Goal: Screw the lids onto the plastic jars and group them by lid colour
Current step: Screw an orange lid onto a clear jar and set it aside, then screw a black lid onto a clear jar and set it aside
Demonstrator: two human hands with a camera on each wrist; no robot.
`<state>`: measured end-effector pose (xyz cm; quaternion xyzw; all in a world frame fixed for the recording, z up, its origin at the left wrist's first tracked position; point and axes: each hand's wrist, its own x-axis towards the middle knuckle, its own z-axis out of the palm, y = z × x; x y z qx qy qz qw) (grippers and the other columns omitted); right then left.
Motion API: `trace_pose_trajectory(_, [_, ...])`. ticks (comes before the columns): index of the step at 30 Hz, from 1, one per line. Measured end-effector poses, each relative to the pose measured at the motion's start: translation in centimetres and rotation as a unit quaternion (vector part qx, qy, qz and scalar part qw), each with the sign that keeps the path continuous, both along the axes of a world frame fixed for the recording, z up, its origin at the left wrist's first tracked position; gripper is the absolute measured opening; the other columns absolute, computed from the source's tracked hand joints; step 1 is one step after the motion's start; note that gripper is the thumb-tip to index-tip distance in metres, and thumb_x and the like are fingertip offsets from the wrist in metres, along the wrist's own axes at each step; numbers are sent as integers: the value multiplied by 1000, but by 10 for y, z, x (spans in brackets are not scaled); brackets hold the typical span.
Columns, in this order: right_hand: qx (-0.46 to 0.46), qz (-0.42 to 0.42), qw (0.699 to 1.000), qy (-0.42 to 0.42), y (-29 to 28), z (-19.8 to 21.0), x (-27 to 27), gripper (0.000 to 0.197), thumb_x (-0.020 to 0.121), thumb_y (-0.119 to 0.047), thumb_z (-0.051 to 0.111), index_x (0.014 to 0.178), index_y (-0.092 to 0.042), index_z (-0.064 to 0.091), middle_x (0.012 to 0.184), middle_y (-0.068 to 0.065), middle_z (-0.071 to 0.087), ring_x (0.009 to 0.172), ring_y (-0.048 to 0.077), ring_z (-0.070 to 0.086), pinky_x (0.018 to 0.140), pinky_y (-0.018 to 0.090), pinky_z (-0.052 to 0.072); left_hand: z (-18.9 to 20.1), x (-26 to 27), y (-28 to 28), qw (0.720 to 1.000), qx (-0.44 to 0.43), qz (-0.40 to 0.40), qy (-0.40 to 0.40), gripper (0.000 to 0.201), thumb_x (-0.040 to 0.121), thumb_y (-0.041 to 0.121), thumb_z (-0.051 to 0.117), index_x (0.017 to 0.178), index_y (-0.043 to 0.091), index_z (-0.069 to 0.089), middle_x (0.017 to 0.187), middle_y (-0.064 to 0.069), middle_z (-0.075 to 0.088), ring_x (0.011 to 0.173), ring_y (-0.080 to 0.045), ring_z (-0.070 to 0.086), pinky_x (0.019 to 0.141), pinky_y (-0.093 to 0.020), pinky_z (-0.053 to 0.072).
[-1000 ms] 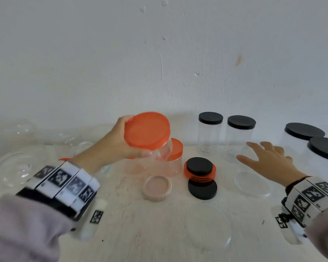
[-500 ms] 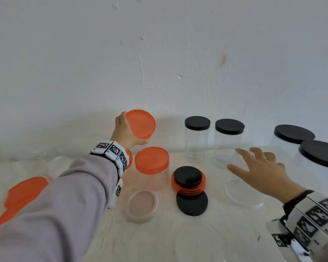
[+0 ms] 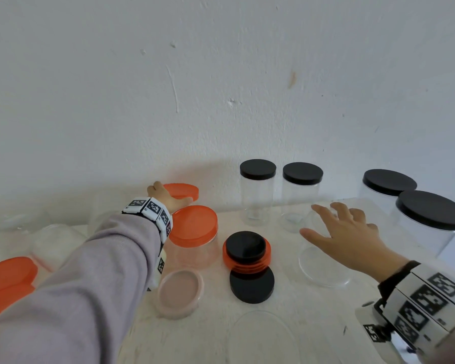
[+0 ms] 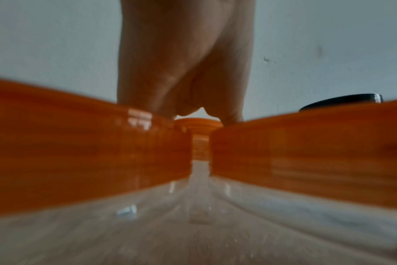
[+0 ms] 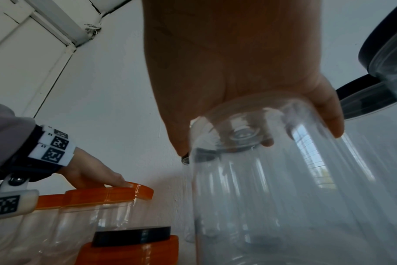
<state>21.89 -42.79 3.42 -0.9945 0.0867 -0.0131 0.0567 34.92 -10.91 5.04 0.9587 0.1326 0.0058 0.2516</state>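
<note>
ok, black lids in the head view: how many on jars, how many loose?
Black lids on jars: 4
Loose black lids: 2
Total: 6

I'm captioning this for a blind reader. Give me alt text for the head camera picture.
A person's left hand touches an orange lid near the wall, while the right hand cups the top of a clear jar with no lid. Loose black and orange lids lie between them; four black-lidded jars stand behind.
</note>
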Motion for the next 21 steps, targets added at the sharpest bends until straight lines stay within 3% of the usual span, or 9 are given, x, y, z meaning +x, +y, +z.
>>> trace_pose_trajectory(6, [23,6,1000,11,-1,4,0,74,87,-71,36,149,-37,17,154,3,18,139,33,18,105,50,29,3,-4,4,999,26,-24,39,93,87,53,59,149,1,12,150,-17,22,138,-32,30,107,-41,31])
trace_pose_trajectory(12, [83,41,994,53,-8,15,-1,96,71,-60,70,148,-42,17,147,0,15,133,27,17,103,49,29,9,-28,-5,989,34,-146,-16,90,86,51,62,150,7,15,153,-15,17,137,-32,31,108,-40,35])
trace_pose_trajectory(15, [101,58,990,79,-8,23,-2,104,63,-53,80,147,-41,20,139,-2,17,129,26,17,106,50,32,8,-57,-21,963,57,-255,-63,78,86,48,63,146,11,31,148,-9,33,133,-22,37,101,-28,33])
trace_pose_trajectory(18, [104,83,986,99,-6,29,-9,99,58,-46,85,139,-41,26,124,-2,21,124,22,21,103,47,38,5,-100,-42,926,67,-367,-54,66,85,51,62,140,21,41,143,2,40,129,-11,39,98,-20,29])
trace_pose_trajectory(21, [85,99,987,97,-3,30,-19,94,59,-45,81,135,-42,25,118,-1,27,117,21,24,101,45,39,-4,-143,-65,886,77,-456,-44,40,85,48,63,115,22,54,127,-1,54,112,-12,49,90,-22,39])
